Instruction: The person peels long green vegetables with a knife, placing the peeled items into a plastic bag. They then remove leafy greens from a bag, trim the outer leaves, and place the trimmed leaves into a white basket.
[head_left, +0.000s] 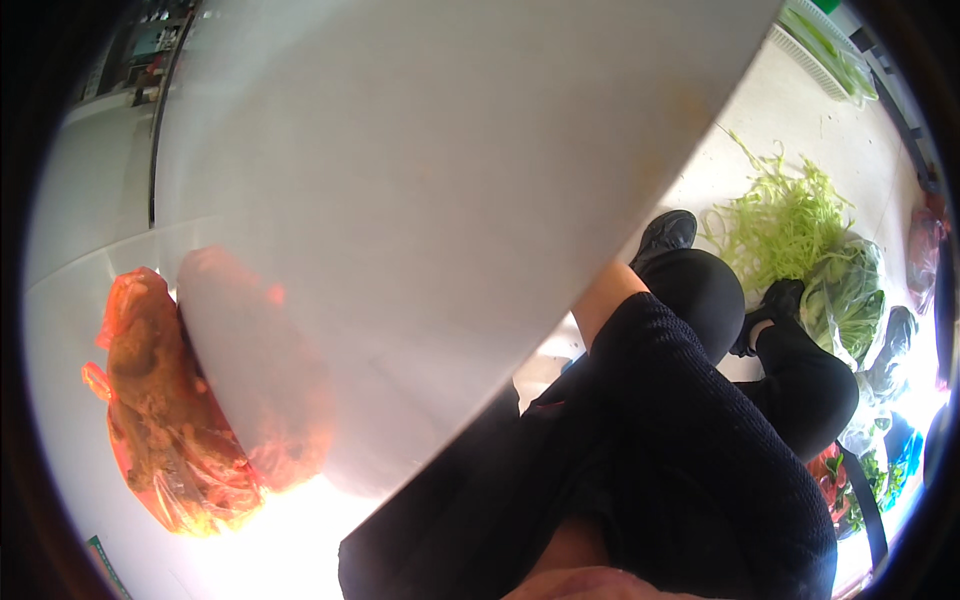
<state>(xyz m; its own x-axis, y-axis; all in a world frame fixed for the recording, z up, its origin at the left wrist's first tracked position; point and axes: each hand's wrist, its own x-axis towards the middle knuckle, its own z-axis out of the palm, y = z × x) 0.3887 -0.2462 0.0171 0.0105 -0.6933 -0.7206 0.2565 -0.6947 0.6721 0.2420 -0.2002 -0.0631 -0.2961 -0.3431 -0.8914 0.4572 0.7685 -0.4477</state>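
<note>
A large smooth grey surface (420, 210) with a straight diagonal edge fills the middle and faintly mirrors a knotted red plastic bag (172, 420) of brown, lumpy contents at left. From the lower right, a forearm in a black knit sleeve (697, 397) reaches up and passes out of sight behind that edge, bare at the wrist end. Neither of my hands shows. Bare skin (592, 581) at the bottom rim cannot be told as a hand or another body part. Bent legs in black trousers (802, 390) and black shoes (667, 232) are beyond the sleeve.
Pale green peelings or strips (787, 214) lie heaped on the light floor. Beside them are leafy greens in clear plastic (847, 300). A white basket (814, 52) with long green vegetables stands at the upper right; more bagged produce (862, 487) lies lower right. Strong glare covers the lower left.
</note>
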